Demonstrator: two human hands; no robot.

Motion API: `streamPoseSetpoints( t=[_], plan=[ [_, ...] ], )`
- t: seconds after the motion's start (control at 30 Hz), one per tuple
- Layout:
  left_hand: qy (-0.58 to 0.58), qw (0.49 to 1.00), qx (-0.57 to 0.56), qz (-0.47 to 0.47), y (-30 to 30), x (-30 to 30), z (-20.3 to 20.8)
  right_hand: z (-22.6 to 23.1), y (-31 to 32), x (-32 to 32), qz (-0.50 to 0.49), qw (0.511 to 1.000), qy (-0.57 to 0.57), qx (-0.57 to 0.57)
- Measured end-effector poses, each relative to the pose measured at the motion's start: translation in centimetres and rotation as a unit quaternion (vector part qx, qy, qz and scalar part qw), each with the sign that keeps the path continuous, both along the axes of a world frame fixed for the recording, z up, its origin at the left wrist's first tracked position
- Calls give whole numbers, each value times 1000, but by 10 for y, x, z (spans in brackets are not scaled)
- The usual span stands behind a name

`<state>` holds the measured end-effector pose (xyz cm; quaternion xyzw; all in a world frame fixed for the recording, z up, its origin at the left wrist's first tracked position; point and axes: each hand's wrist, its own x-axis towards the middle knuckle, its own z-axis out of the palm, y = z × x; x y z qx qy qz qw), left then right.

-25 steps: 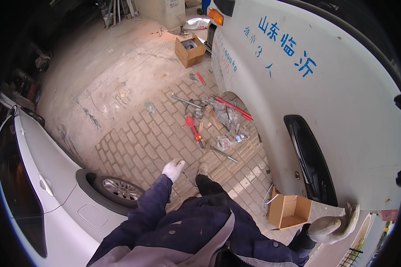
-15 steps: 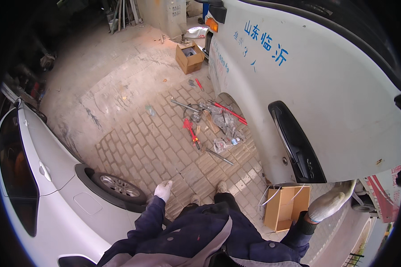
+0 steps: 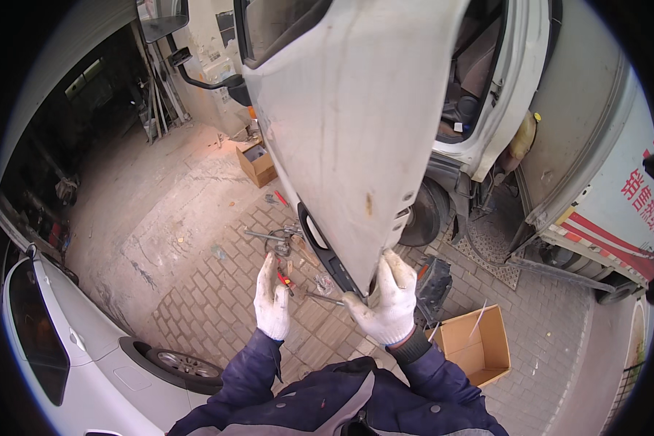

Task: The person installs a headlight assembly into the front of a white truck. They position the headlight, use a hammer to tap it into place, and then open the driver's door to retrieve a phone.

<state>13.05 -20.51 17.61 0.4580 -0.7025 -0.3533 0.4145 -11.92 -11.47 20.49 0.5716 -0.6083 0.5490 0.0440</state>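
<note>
A white truck door [image 3: 341,109] stands swung open in front of me, its edge toward me. My right hand [image 3: 389,301], in a white work glove, grips the lower part of that edge, thumb on the outer side and fingers on the inner side. Beside the thumb is the black door handle [image 3: 328,251]. My left hand [image 3: 272,301], also gloved in white, is raised to the left of the door. Its fingers point up, apart from the thumb, and it holds nothing.
An open cardboard box [image 3: 479,345] stands at my right on the paving. Tools and red parts [image 3: 285,280] lie beyond my left hand, with another cardboard box [image 3: 257,166] farther off. A silver car [image 3: 102,356] is at the left; the truck's front wheel [image 3: 425,214] is behind the door.
The door has swung open, exposing the cab. My right hand has come inward from the far right and holds the door edge. My left hand has risen toward the door.
</note>
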Motion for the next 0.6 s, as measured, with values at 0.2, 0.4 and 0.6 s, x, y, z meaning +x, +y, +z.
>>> streamPoseSetpoints(
  t=[0.2,0.4,0.6],
  plan=[
    [80,988,-122,-43,43,-85,-18,-14,28,-43,257,960,-74,88],
    [-54,993,-106,-27,70,-52,-56,-70,36,-80,302,918,-66,248],
    [-321,930,119,137,105,-5,-85,-111,10,-86,313,921,-73,221]
  ],
)
